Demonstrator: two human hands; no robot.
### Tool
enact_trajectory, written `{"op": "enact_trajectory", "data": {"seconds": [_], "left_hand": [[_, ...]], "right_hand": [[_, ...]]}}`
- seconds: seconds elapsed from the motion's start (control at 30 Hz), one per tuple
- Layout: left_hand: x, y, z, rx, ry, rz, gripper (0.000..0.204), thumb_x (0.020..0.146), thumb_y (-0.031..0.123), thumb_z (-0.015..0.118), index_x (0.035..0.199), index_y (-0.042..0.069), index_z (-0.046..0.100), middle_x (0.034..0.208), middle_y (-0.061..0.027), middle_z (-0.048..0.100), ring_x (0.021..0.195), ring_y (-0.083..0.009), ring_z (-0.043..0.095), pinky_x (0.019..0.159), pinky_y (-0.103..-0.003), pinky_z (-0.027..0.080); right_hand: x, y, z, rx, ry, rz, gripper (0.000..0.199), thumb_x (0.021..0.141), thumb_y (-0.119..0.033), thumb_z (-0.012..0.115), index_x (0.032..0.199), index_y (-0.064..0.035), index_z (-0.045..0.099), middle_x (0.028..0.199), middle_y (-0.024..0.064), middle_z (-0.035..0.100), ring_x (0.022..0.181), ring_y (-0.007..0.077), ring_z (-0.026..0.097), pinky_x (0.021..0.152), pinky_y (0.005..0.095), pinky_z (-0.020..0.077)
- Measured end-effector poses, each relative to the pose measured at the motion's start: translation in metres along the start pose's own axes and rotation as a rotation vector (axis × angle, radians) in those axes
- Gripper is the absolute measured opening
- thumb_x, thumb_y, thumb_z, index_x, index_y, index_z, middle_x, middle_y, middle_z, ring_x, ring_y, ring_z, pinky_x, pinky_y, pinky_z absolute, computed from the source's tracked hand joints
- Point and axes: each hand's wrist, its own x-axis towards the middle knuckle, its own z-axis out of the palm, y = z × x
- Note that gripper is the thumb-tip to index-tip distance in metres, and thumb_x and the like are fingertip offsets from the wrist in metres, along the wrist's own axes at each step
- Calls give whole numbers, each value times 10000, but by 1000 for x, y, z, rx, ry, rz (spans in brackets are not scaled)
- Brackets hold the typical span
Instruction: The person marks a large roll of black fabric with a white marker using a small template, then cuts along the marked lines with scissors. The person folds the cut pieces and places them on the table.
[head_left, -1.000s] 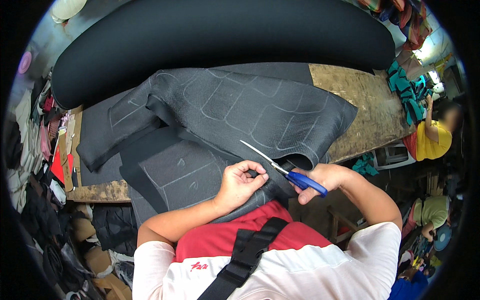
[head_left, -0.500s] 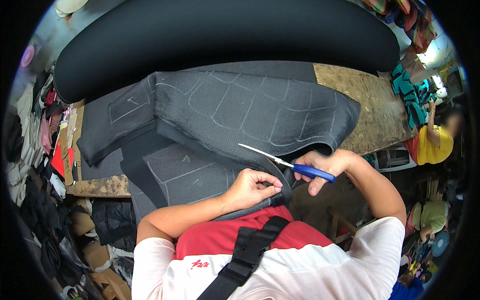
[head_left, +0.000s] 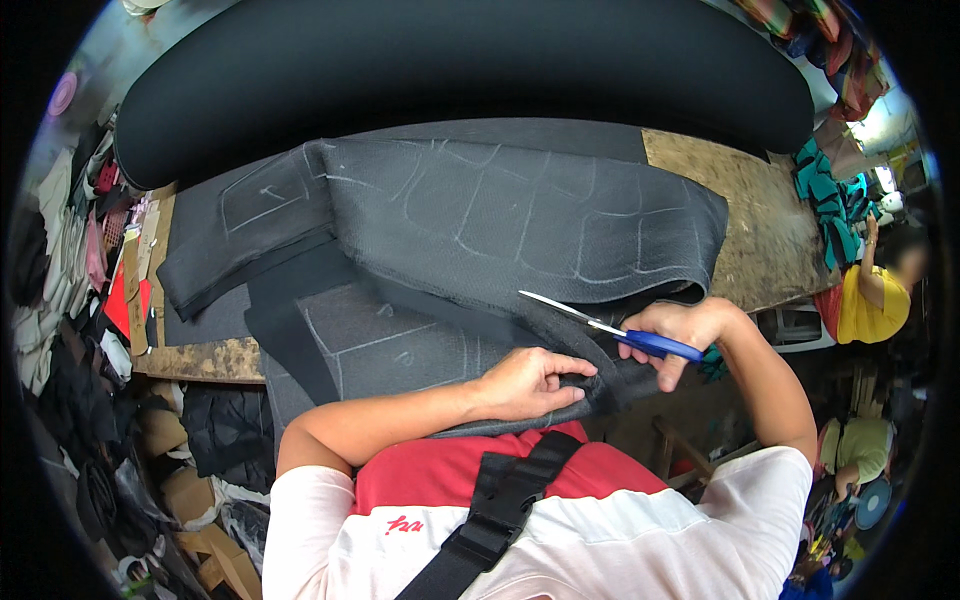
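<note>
A dark grey sheet of fabric (head_left: 510,215) with chalk-like outlines lies folded over itself on the table, its near edge reaching my body. My left hand (head_left: 530,384) pinches a strip of that edge between thumb and fingers. Just right of it, my right hand (head_left: 685,328) grips scissors (head_left: 657,345) by their blue handles. The blades point left and a little away from me, above the fabric beside the fold. Whether they touch the cloth is hard to tell.
A large black roll (head_left: 460,70) spans the table's far side. Bare worn wood (head_left: 750,220) shows at right, with teal pieces (head_left: 830,200) beyond. Cloth scraps (head_left: 60,280) and cardboard (head_left: 225,565) crowd the left. A person in yellow (head_left: 870,300) is at far right.
Both hands have shifted to the right, the left hand drawing the fabric edge along. The scissors moved right with my right hand, and the folded cloth slid slightly right.
</note>
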Motion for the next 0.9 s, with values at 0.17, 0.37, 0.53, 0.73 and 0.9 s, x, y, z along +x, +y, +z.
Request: {"op": "enact_trajectory", "data": {"seconds": [0.17,0.37,0.53,0.73,0.9], "left_hand": [[2,-2,-1,-18,-42,-19,344,840,176,648,1172,97,603,552,73,478,499,11,385,465,-179,350],[4,4,3,155,-150,-29,427,815,267,644,1217,144,569,585,-13,566,526,-101,541,529,-262,441],[5,7,0,229,-232,-39,507,826,322,621,1294,170,497,615,-26,587,552,-143,575,546,-291,458],[9,5,3,331,-288,19,535,826,332,611,1312,156,473,666,-71,611,615,-207,613,590,-328,475],[13,5,1,325,-307,9,553,820,334,617,1314,136,469,667,-81,604,625,-223,612,596,-339,473]], "right_hand": [[-2,2,-2,62,-29,-34,789,528,-448,857,1078,21,543,875,68,580,783,181,562,686,289,472],[27,-3,-4,9,7,-127,767,557,-487,834,1065,9,543,866,53,567,806,172,550,700,282,458],[28,-10,-5,-49,60,50,776,531,-505,838,1043,2,550,864,52,559,806,166,542,696,271,442],[30,-26,-12,-42,-34,2,878,526,-525,828,1149,3,508,986,101,561,900,202,535,789,296,431],[41,-32,-10,-27,57,-48,848,524,-460,856,1129,14,499,973,78,543,879,182,513,765,284,423]]}}
